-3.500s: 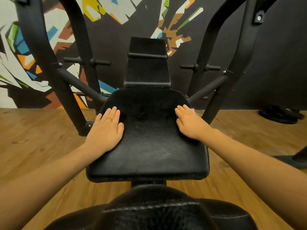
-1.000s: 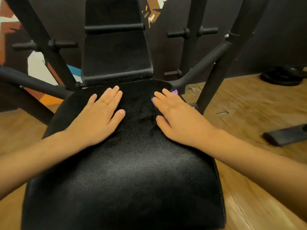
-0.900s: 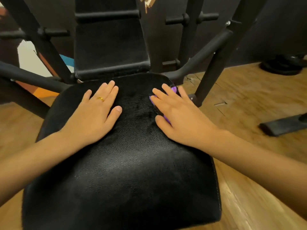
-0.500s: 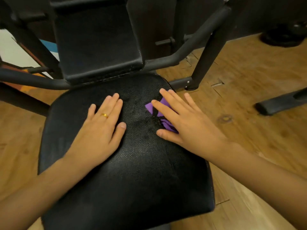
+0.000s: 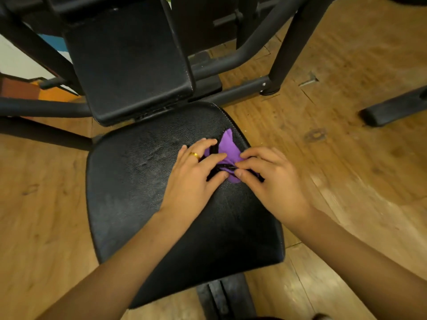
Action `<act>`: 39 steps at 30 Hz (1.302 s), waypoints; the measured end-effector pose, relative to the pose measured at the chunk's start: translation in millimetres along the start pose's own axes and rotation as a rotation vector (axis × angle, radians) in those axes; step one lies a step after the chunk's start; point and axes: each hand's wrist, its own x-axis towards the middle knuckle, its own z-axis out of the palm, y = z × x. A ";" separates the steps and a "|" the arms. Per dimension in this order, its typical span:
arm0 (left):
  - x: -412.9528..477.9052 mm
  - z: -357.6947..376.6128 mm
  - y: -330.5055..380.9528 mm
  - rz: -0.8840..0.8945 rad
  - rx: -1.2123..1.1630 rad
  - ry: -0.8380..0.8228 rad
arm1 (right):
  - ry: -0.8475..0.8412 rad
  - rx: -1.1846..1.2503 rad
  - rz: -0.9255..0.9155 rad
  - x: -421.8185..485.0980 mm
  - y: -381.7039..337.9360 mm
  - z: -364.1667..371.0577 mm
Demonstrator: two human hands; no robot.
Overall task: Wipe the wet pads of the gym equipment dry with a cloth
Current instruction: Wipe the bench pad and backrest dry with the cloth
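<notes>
Directly below the head camera lies a floor of warm brown wooden planks [image 5: 346,158] with visible knots and seams. On it stands a gym machine with a black tubular steel frame [image 5: 254,42]. A strip of painted wall [image 5: 13,63] in white, blue and orange shows at the left edge.

The black bench seat pad [image 5: 161,204] fills the centre. It is wide and round-cornered, with a grained leather-like skin and a stitched rim. Dull streaks mark its far left area. Beyond it rises a black rectangular back pad [image 5: 129,61] in the same covering.

A small crumpled purple cloth [image 5: 227,146] lies on the far right part of the seat pad, near its edge. The left hand [image 5: 194,181], wearing a gold ring [image 5: 194,155], and the right hand [image 5: 275,181] meet over the cloth. The fingers of both are curled, and each thumb and forefinger pinch the bunched fabric.
</notes>
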 end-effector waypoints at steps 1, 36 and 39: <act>2.9 -2.3 1.9 -0.025 -0.052 0.008 | -0.018 0.028 0.028 2.6 -3.2 -3.4; 33.9 -186.4 205.7 -1.040 -1.368 -0.289 | -0.025 1.209 0.737 -0.2 -147.7 -223.0; 27.4 -186.3 224.2 -1.085 -1.370 -0.268 | -0.089 1.027 0.709 -3.4 -145.8 -251.5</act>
